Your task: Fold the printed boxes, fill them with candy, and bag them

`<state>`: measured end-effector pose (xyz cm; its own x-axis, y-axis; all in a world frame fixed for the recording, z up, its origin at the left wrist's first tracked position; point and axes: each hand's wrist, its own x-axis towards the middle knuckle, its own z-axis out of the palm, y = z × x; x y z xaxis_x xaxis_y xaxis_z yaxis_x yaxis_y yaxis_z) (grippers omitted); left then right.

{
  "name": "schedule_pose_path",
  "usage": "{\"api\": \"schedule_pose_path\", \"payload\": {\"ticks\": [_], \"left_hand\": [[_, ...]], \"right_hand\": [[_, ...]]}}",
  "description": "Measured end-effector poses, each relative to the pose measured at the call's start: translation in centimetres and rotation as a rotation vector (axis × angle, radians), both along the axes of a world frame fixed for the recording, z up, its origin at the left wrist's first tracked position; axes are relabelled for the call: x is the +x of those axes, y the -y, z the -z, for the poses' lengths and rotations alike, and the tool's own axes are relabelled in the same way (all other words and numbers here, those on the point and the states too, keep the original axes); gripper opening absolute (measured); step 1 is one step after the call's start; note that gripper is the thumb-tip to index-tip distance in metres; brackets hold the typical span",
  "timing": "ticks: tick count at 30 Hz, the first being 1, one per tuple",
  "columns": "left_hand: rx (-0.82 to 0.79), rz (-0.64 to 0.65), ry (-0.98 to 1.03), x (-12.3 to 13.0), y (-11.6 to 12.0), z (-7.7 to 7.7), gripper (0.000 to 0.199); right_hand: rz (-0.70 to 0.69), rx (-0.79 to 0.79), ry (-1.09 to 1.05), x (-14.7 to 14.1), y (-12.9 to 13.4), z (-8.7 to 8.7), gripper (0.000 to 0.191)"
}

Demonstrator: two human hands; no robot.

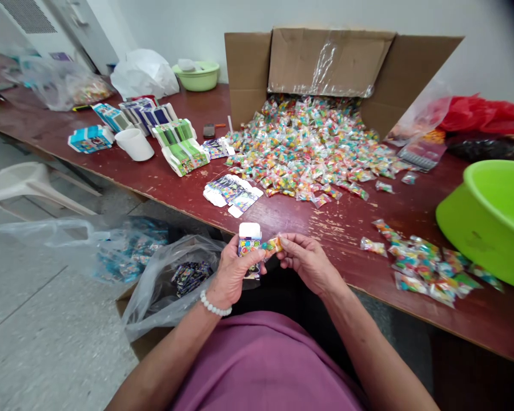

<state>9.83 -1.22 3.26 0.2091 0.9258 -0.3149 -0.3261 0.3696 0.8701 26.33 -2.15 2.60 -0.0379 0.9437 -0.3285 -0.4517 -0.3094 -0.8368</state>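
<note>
The weak spot, I'd judge, is my right hand [310, 262]: thumb and forefinger pinch the packet of sweets [273, 246] by its outer end alone, so the slick wrap could slip and drop it below the small box [248, 244] onto my lap [282, 302]. A hard tug could split the wrap, and pressing too tightly with my left hand [230, 271] might buckle the small box's thin card or crease its raised white flap [249, 229].

The packet lies at the small box's right edge, between my two thumbs; its inner end seems to touch my left thumb. My left fingers curl round the small box, the thumb across its front. I can't tell whether its mouth is clear. Flattened boxes [233, 191] lie beyond the small box, the sweets heap [312, 148] farther beyond and right, loose packets [420, 260] well to its right.
</note>
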Motion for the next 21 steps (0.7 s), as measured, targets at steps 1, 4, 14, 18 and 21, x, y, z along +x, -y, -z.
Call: {"api": "schedule_pose_path", "payload": {"ticks": [1, 4, 14, 18, 21], "left_hand": [[0.002, 0.005, 0.002, -0.03, 0.0, -0.05, 0.047], [0.006, 0.018, 0.005, -0.1, 0.06, -0.22, 0.046], [-0.005, 0.024, 0.002, -0.02, 0.52, -0.98, 0.046], [0.005, 0.041, 0.016, -0.05, 0.56, -1.02, 0.045], [0.003, 0.058, 0.015, -0.21, 0.53, -0.95, 0.044]], "right_hand": [[-0.005, 0.001, -0.004, 0.02, 0.03, -0.01, 0.031], [-0.015, 0.008, -0.012, 0.08, 0.14, 0.02, 0.03], [-0.004, -0.009, -0.033, 0.18, 0.62, -0.16, 0.031], [-0.011, -0.007, -0.043, 0.18, 0.8, -0.2, 0.03], [-0.005, -0.009, -0.04, 0.14, 0.85, -0.18, 0.029]]}}
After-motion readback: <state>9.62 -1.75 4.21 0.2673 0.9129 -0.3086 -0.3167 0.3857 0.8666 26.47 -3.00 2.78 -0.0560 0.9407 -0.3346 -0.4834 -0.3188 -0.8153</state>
